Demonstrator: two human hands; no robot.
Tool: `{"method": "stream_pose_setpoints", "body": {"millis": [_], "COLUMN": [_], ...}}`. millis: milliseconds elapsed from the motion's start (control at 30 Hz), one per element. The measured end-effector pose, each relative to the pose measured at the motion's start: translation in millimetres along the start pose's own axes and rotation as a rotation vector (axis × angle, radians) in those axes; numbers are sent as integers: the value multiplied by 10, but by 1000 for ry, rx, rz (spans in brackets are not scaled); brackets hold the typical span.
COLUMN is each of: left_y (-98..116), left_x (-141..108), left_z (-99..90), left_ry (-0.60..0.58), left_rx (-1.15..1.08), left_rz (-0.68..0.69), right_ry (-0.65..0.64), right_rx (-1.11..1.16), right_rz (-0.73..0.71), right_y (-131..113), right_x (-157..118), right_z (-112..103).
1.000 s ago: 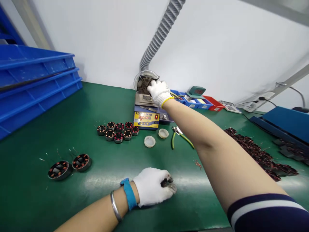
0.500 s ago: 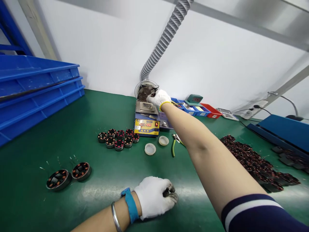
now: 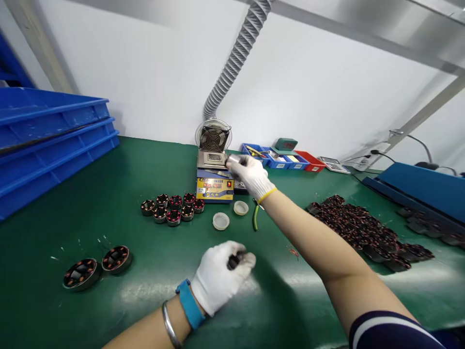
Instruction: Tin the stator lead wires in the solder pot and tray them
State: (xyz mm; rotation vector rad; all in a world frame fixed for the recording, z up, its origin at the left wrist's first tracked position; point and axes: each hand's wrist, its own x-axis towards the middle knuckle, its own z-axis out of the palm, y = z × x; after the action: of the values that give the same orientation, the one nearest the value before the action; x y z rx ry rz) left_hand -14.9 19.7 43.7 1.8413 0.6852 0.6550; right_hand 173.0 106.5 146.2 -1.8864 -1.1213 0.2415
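Note:
My right hand, in a white glove with a yellow cuff, is closed around a small stator with a silvery side, partly hidden by the fingers. It is just right of the solder pot, which has a yellow front and lit red digits. Lower down, my left hand, gloved with darkened fingertips, is curled closed above the green bench. Something dark shows between its fingers, too blurred to name. A group of wound stators stands left of the pot. Two larger-looking stators with upright wire ends lie nearer on the left.
Two shallow white cups and green-handled pliers lie before the pot. Behind it stands a fan under a grey hose. Blue crates are stacked left; many stators cover the right side. Small bins line the wall.
My right hand has come back from in front of the fan, down and to the right, with the stator. My left hand has risen slightly and turned. The view has shifted a little.

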Motion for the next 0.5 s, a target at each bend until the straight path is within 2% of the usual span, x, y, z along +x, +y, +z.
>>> {"method": "stream_pose_setpoints", "body": {"millis": [67, 100, 133, 200, 267, 333, 400, 500], "left_y": [2, 11, 23, 54, 86, 118, 149, 169], "left_x": [50, 77, 101, 133, 140, 125, 91, -24], "left_z": [15, 28, 44, 77, 97, 81, 11, -221], "left_ry": [228, 285, 299, 254, 219, 227, 227, 184], "left_rx": [-174, -268, -364, -530, -589, -509, -353, 59], "left_rz": [-64, -107, -145, -197, -223, -231, -222, -167], "right_ry": [-51, -74, -83, -133, -87, -42, -57, -109], "right_rx": [122, 170, 214, 307, 216, 87, -6, -115], "right_rz": [24, 40, 59, 53, -32, -188, -356, -622], "right_y": [186, 279, 368, 520, 619, 660, 674, 746], "right_x": [-456, -696, -928, -1323, -1579, -1697, -1725, -1701], "right_z": [12, 34, 60, 111, 151, 167, 139, -21]}}
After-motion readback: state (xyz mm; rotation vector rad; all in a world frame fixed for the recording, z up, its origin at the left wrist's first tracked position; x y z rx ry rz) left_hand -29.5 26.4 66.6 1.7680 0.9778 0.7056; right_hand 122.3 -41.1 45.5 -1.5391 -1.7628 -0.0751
